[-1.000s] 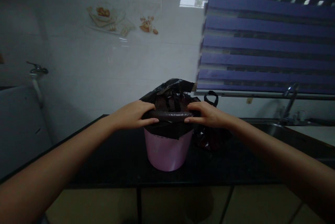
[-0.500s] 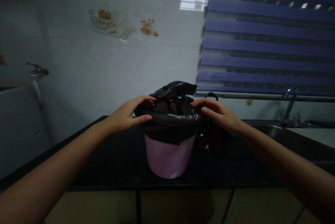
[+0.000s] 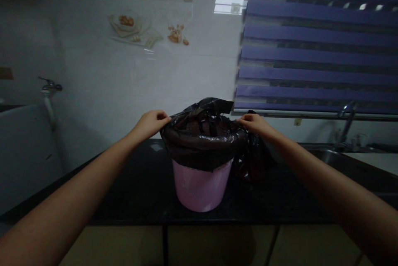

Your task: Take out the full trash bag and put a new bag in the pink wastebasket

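A pink bucket stands upright on the dark countertop, with a black plastic bag lining it and folded down over its rim. The back of the bag rises in a loose, crumpled flap. At the rim's left side, my left hand pinches the bag's edge between thumb and fingers. My right hand is closed on the edge at the right side. Behind the bucket on the right sits another dark, shiny plastic bag, partly hidden by my right arm and the bucket.
The black countertop runs along a tiled wall. A sink with a curved faucet lies at the right, below a purple striped blind. A wall tap is at the left, above a pale panel.
Both hands have shifted outward from the bucket's mouth and closed from a loose, spread shape into pinches on the bag's edge. The bucket stays in place.
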Demonstrator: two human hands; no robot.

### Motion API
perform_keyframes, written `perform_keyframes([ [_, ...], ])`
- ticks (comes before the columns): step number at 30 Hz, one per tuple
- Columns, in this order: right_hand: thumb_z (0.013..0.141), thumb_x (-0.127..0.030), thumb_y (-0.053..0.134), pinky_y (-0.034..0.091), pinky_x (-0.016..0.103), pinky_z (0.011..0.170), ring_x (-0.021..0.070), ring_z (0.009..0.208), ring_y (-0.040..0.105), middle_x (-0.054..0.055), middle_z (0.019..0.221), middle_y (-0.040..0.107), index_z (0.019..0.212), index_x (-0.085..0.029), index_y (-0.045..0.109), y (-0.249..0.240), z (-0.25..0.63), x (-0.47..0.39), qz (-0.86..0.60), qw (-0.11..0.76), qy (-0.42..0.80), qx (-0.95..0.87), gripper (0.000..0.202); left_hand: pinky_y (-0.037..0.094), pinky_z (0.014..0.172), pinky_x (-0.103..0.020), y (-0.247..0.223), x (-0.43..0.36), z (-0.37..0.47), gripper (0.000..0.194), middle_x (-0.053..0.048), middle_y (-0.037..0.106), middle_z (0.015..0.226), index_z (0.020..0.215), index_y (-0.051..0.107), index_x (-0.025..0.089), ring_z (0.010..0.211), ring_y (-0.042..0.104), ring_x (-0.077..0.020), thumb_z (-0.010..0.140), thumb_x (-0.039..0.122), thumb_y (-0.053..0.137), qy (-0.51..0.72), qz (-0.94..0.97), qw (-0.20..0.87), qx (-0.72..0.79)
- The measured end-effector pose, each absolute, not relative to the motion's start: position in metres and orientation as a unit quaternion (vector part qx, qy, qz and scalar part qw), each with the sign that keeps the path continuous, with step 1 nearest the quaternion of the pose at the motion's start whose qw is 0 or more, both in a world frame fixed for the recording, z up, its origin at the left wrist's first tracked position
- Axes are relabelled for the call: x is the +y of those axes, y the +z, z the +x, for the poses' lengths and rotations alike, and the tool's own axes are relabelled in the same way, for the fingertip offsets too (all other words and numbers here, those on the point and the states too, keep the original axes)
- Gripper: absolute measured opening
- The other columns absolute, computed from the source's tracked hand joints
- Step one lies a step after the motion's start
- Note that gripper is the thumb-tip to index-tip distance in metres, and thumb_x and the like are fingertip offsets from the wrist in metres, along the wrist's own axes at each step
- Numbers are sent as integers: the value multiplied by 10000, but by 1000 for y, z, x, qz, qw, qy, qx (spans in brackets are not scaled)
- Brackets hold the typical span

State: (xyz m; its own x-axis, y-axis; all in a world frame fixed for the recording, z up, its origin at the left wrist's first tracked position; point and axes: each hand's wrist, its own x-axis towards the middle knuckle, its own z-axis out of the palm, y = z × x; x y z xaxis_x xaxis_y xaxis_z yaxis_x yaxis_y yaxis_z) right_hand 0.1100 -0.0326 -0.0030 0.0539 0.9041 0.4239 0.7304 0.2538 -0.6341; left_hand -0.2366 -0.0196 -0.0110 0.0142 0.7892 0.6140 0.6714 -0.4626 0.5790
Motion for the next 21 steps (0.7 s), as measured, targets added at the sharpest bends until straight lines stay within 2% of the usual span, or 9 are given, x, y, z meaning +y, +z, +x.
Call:
perform_keyframes([
  [4,821,-231,560,298,212,516,86,517,425,4,544,498,605,-147,541,-7,113,-30,-611,404,95,-674,232,440,557,-275,-22,-14,-242,67,-6,558,584,649,585,211,591,565,-186,671,213,649,511,670,106,528],
  [7,813,-188,548,318,210,505,83,493,435,-7,552,492,644,-157,502,-12,117,-29,-619,425,118,-650,178,421,506,-246,-30,-14,-244,145,9,543,648,750,518,228,570,547,-154,669,163,619,553,649,141,504],
  [10,779,-124,542,345,194,508,74,496,447,-29,590,499,757,-167,478,-17,121,-29,-583,470,148,-646,80,428,526,-236,-35,-16,-245,139,-1,572,734,765,502,229,584,534,-129,686,137,569,560,673,129,465],
  [13,771,-131,525,355,188,520,80,521,462,-30,600,507,847,-160,533,-20,126,-29,-536,463,143,-691,82,456,568,-260,-38,-16,-247,66,-36,612,817,767,570,211,640,548,-143,721,183,533,535,707,108,450],
  [18,778,-149,506,410,212,577,108,606,535,34,720,604,921,-134,623,-25,134,-24,-539,429,100,-718,186,493,587,-294,-43,-10,-251,255,-85,653,962,938,650,183,700,582,-171,744,282,518,522,699,140,469],
  [21,796,-165,505,440,231,626,126,669,574,85,856,648,926,-123,626,-28,135,-24,-568,407,103,-708,182,509,580,-298,-46,-7,-253,275,-106,668,987,953,665,177,743,609,-195,750,278,509,518,680,183,486],
])
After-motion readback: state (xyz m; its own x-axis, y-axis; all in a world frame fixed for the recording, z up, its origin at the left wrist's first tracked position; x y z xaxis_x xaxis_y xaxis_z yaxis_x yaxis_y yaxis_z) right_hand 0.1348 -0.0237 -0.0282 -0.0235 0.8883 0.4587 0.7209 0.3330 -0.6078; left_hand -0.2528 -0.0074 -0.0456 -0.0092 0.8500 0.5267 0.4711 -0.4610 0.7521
